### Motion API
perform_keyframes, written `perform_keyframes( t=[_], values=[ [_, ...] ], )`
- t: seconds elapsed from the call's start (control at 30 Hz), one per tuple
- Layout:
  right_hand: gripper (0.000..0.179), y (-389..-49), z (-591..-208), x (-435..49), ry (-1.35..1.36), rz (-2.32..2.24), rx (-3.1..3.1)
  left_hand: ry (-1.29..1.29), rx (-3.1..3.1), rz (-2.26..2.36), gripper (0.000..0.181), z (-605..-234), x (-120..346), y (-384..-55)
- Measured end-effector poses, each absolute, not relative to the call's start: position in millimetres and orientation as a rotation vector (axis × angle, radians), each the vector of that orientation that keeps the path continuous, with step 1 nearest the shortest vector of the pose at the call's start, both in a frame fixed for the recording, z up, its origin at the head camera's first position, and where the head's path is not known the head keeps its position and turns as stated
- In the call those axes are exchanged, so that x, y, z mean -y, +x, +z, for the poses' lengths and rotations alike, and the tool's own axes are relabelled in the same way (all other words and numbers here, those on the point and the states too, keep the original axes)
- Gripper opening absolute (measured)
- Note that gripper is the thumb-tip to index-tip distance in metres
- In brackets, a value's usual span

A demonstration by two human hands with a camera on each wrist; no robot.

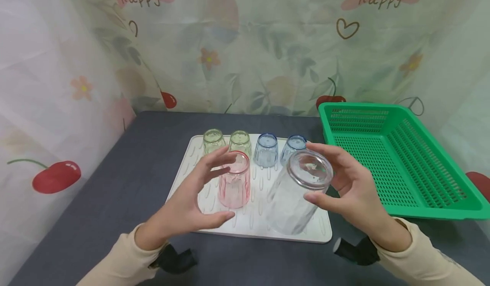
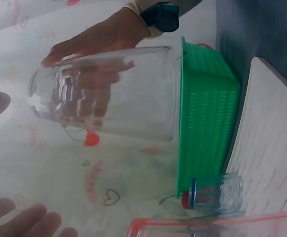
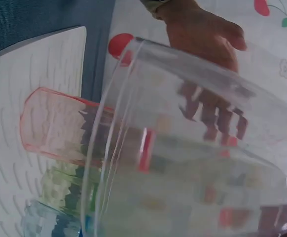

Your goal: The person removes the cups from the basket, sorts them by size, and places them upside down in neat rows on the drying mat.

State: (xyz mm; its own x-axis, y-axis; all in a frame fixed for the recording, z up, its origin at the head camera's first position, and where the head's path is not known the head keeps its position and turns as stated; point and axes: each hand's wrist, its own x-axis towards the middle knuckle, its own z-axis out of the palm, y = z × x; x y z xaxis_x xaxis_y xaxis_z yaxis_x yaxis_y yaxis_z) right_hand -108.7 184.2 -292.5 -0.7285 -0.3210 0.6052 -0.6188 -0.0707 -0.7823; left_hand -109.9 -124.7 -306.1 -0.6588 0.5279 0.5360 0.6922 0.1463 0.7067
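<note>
My right hand [image 1: 356,188] grips a large clear glass [image 1: 294,205] near its thick base. Its base points up and its mouth down, slightly tilted, and in the left wrist view the glass [image 2: 138,96] hangs in the air. My left hand [image 1: 187,196] is held with fingers and thumb spread apart, nothing between them; seen through the clear glass, this hand [image 3: 202,44] is free of contact. Partly behind its fingers, a pink glass [image 1: 234,192] stands upside down on a white ridged mat [image 1: 252,226].
Two green glasses [image 1: 240,141] and two blue glasses [image 1: 266,152] stand upside down along the mat's far edge. To the right sits a green plastic basket [image 1: 451,158]. Patterned cloth [image 1: 245,43] hangs behind the dark table [image 1: 126,184].
</note>
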Motion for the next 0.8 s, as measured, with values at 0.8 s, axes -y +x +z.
perform_keyframes(
  t=[0.8],
  values=[
    [0.068,-133,-323,-168,0.686,1.621,2.405,-0.603,2.824,-0.613,0.092,-342,170,-122]
  ],
)
